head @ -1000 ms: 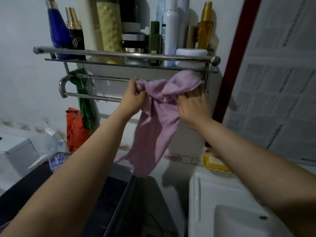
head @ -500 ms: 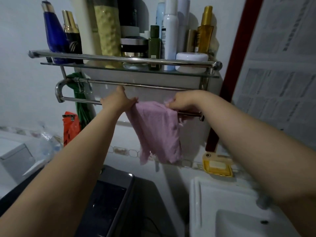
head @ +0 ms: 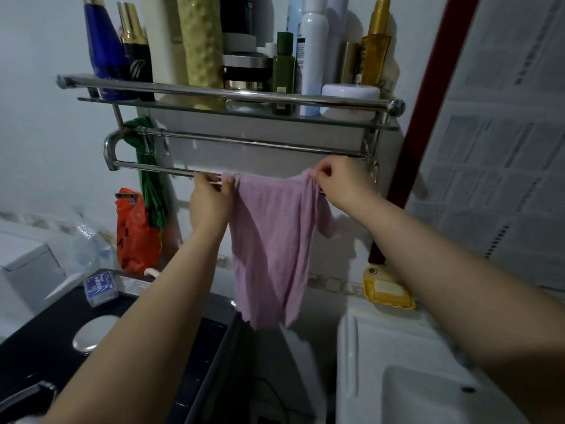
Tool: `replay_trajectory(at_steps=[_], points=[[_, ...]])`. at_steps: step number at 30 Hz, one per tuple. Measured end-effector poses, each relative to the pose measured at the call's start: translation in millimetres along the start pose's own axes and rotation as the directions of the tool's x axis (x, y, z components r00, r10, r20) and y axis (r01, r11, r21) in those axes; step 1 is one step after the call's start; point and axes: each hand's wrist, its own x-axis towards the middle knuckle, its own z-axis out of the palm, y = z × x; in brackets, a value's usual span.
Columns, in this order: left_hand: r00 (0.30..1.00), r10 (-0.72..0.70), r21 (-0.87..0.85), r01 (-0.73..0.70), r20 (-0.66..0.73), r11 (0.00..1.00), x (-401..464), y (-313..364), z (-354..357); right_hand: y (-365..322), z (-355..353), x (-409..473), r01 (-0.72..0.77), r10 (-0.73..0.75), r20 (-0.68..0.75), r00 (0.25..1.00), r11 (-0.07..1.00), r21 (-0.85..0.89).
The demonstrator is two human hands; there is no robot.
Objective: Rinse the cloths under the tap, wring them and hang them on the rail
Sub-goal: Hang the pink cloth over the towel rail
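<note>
A pale purple cloth (head: pixel 269 240) hangs over the lower front bar of the steel towel rail (head: pixel 153 167), draping down toward the sink. My left hand (head: pixel 211 194) pinches the cloth's upper left corner at the bar. My right hand (head: pixel 339 182) pinches the upper right corner, a little higher than the left. The top edge sags slightly between the two hands. A second rail bar (head: pixel 260 143) runs just behind and above. The tap is out of view.
A glass shelf (head: pixel 379 125) crowded with bottles and jars sits above the rail. A green cloth (head: pixel 149 185) and an orange bag (head: pixel 134 231) hang at the rail's left end. A white sink (head: pixel 397 362) lies lower right, a yellow soap dish (head: pixel 385 289) behind it, a black appliance (head: pixel 46 338) lower left.
The bunched cloth was lowered from shelf height onto the lower bar, and my hands have moved apart, spreading its top edge along the rail.
</note>
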Motion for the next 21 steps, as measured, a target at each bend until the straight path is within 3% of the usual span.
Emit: replay_trajectory(at_steps=[2,4,6,8,10,12,14,17,21], points=[[0.996,-0.036,-0.005,0.036,0.079,0.999,-2,-1,4,-2,-2,2,-0.065,0.081,-0.047,0.996,0.960,0.272],[0.995,-0.016,0.043,0.012,0.103,0.999,-5,3,2,-3,-9,5,-0.098,0.145,-0.089,0.985,0.913,0.396],[0.999,0.002,-0.024,-0.001,0.049,1.000,0,9,-5,2,-20,5,-0.085,0.124,-0.133,0.983,0.961,0.262],[1.000,-0.016,-0.105,0.015,-0.010,0.994,16,18,-15,13,-32,3,-0.070,0.058,-0.181,0.982,0.996,-0.061],[0.999,-0.042,-0.223,0.046,0.020,0.974,35,27,-25,26,-37,4,-0.076,0.000,-0.232,0.973,0.945,-0.319],[0.991,-0.087,-0.344,0.118,0.104,0.931,50,33,-30,34,-36,7,-0.079,-0.037,-0.262,0.964,0.905,-0.419],[0.988,-0.067,-0.262,0.102,0.140,0.960,59,33,-35,39,-31,9,-0.050,-0.099,-0.273,0.957,0.871,-0.490],[0.987,0.027,0.157,-0.052,0.156,0.986,69,25,-41,38,-22,6,0.036,-0.222,-0.248,0.943,0.808,-0.588],[0.950,0.076,0.273,-0.163,0.303,0.948,64,24,-40,38,-17,4,0.062,-0.216,-0.168,0.962,0.772,-0.633]])
